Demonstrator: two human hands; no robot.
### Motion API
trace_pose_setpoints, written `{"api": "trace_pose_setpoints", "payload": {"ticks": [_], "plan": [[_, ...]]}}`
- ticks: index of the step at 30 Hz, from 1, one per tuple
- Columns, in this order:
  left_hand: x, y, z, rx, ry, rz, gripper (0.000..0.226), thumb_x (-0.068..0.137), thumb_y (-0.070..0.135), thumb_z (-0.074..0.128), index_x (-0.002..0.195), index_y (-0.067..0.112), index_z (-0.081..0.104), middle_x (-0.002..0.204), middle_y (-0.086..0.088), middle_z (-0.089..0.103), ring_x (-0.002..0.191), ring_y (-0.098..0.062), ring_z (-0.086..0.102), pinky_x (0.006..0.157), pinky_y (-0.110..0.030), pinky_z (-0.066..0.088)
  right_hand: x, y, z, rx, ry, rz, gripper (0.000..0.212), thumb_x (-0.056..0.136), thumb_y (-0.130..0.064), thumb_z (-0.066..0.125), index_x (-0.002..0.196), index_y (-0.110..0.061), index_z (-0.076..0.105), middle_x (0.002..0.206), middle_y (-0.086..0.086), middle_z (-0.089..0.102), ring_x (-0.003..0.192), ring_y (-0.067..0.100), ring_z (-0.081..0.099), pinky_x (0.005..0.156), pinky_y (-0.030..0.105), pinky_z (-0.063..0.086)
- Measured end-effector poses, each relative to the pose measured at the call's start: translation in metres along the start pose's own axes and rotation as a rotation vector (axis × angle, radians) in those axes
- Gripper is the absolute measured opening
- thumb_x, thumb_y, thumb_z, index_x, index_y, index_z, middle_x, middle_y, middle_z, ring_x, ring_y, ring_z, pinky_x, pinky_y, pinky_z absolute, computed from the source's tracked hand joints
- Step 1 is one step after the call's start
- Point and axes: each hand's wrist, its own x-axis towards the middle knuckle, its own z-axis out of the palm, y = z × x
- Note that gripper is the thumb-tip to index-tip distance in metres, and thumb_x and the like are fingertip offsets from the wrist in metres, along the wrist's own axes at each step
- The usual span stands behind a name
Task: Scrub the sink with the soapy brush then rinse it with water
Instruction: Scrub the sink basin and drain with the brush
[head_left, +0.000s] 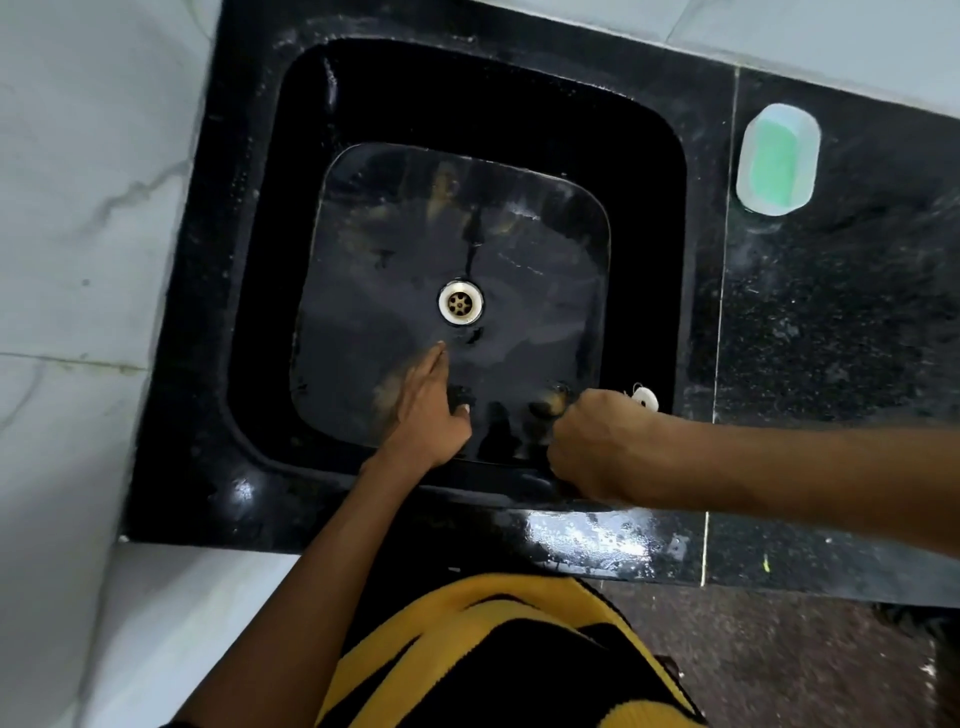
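Two hands logged over one black sink (249, 291), set into a black granite tabletop (831, 322).

Item 1: left hand (423, 410). Fingers lay straight and together, tips low on the wet basin floor just short of the drain (461, 303); it held nothing. I judged it was there to sweep water or feel for grit, not to scrub.

Item 2: right hand (597, 447). Curled into a fist at the sink's near right corner, knuckles up. A small white ringed object (644, 397) showed just beyond it; I could not tell whether the hand gripped it, or what it was. I could not tell if it was the brush.

Item 3: soap dish (777, 158) with green bar, parked on the tabletop well apart from the basin, presumably to stay dry.

Item 4: basin floor, glossy with water film, no suds visible. I judged rinsing under way.
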Motion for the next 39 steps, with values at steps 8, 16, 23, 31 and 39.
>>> {"api": "trace_pose_setpoints", "payload": {"ticks": [8,16,23,31,39], "plan": [[0.003,-0.005,-0.001,-0.006,-0.007,-0.055,0.080,0.087,0.021,0.065,0.155,0.007,0.025,0.164,-0.001,0.019,0.150,-0.023,0.021,0.124,-0.035,0.019,0.034,0.013,-0.002,0.054,0.040,0.147,0.012,0.087,-0.020,0.055,0.076,-0.021,0.059,0.091,-0.003,0.069,0.075,0.018,0.064,0.048,0.023,0.030],[-0.003,-0.003,-0.006,-0.012,-0.017,-0.057,0.075,0.090,0.019,0.063,0.154,0.005,0.027,0.164,-0.003,0.020,0.150,-0.022,0.019,0.124,-0.034,0.017,0.020,-0.001,0.047,0.036,-0.013,0.175,0.023,0.087,-0.012,0.052,0.095,-0.025,0.070,0.097,-0.002,0.072,0.086,0.016,0.069,0.046,0.022,0.022],[-0.039,-0.021,-0.038,-0.001,0.158,-0.146,0.049,0.078,0.012,0.051,0.125,0.000,0.058,0.137,-0.015,0.053,0.126,-0.035,0.050,0.108,-0.041,0.043,0.018,-0.035,-0.018,0.260,0.315,0.033,0.019,0.088,-0.014,0.047,0.100,-0.018,0.062,0.091,0.005,0.066,0.070,0.022,0.061,0.044,0.028,0.020],[-0.066,-0.054,-0.075,0.031,0.230,-0.294,0.025,0.077,-0.003,0.057,0.100,0.001,0.063,0.111,-0.017,0.062,0.101,-0.035,0.060,0.077,-0.028,0.041,0.047,-0.026,-0.048,0.374,0.443,-0.012,0.012,0.087,-0.022,0.047,0.084,-0.018,0.058,0.090,0.006,0.068,0.081,0.029,0.066,0.059,0.031,0.041],[-0.073,-0.062,-0.070,-0.078,0.267,-0.203,0.060,0.074,-0.019,0.047,0.130,-0.002,0.058,0.139,-0.015,0.054,0.128,-0.032,0.051,0.113,-0.033,0.038,-0.005,-0.011,0.034,0.356,0.136,0.075,0.028,0.092,-0.011,0.040,0.116,-0.019,0.050,0.103,0.004,0.068,0.093,0.027,0.067,0.067,0.033,0.047]]}}
